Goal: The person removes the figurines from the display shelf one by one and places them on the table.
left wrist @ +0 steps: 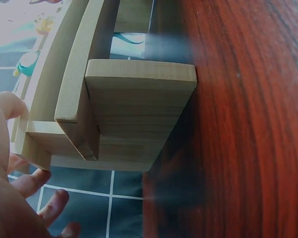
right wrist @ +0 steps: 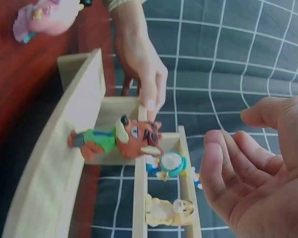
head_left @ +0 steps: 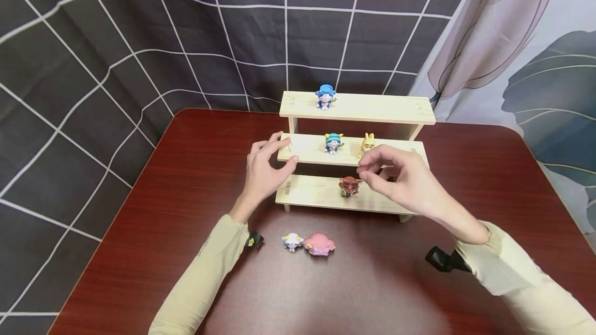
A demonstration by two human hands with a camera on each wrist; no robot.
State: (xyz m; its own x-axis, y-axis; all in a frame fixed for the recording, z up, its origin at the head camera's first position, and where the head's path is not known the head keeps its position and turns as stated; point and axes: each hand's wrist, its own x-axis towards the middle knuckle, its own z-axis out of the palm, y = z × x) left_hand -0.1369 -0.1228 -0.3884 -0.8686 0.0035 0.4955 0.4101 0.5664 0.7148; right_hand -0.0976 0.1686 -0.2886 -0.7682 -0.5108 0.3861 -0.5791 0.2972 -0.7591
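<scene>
My left hand (head_left: 267, 167) grips the left end of the middle step of a three-tier wooden shelf (head_left: 307, 154), thumb at the front edge and fingers round the end. Just over the bottom step, my right hand (head_left: 405, 177) has loosely bent fingers, thumb apart from them, nothing between. Close to its fingertips stands a reddish-brown fox figurine (head_left: 349, 186) with sunglasses and a green vest (right wrist: 102, 141). Behind that hand, on the middle step, are a yellow long-eared figurine (head_left: 368, 142) and a figurine in a teal hat (head_left: 332, 143). A blue-hatted figurine (head_left: 325, 97) occupies the top step.
In front of the shelf, a white figurine (head_left: 292, 242) and a pink figurine (head_left: 319, 243) lie side by side on the dark red table (head_left: 195, 169). A dark grid-patterned curtain (head_left: 251, 30) hangs behind, with a pale leaf-patterned curtain (head_left: 493, 35) at the right.
</scene>
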